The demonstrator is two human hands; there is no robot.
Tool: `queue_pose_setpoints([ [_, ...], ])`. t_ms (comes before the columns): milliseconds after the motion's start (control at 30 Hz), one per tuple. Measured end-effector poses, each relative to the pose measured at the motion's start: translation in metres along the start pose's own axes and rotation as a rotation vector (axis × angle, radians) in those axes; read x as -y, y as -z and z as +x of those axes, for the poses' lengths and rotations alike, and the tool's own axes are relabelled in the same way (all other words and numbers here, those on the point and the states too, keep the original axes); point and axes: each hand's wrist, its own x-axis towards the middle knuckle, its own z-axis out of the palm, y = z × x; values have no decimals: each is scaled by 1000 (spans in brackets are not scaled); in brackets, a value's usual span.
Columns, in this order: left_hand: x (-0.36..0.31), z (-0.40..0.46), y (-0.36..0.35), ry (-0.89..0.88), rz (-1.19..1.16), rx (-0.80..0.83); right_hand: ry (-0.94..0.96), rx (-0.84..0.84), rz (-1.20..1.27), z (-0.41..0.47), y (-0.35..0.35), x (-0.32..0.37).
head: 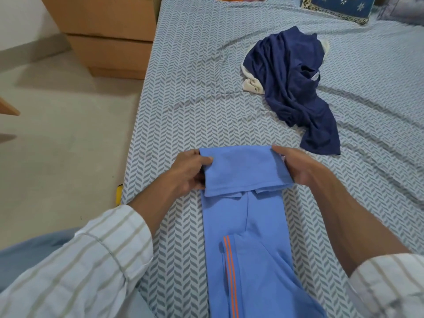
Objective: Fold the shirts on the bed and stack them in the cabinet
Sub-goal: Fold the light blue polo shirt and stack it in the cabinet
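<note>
On the bed (183,88), left hand (190,171) and right hand (296,166) each pinch the light blue shirt's (247,226) folded-over end between them.

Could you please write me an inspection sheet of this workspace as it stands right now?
Surface: bed under a herringbone sheet, lightly creased.
Job's things: light blue shirt in a narrow strip, far end folded back; navy shirt crumpled beyond.
Clutter: white cloth under the navy shirt; blue cushion.
Hands: left hand and right hand each pinch the folded end.
Cables: nothing seen.
Surroundings: wooden drawer unit left of the bed; bare floor.
</note>
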Motion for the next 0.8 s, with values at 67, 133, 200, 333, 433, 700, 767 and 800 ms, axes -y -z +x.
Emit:
queue_pose_setpoints([
  [67,2,-4,0,11,-26,52,-26,73,-31,-2,2,-4],
  [133,3,-8,1,19,-64,97,-25,110,-53,-3,5,-4],
  [200,4,-9,0,27,-137,117,-30,134,-2,-4,9,-4],
  [333,13,-9,-3,50,-270,146,-55,278,201,-4,11,-20],
  [433,21,-9,-9,67,-300,167,-26,374,248,-3,9,-33],
  [700,33,-6,-4,20,-233,163,13,341,317,-6,3,-50],
  [767,29,-10,0,1,3,80,1,298,153,-11,5,-43],
  [800,26,-11,2,-16,114,16,-7,266,42,-15,6,-36],
])
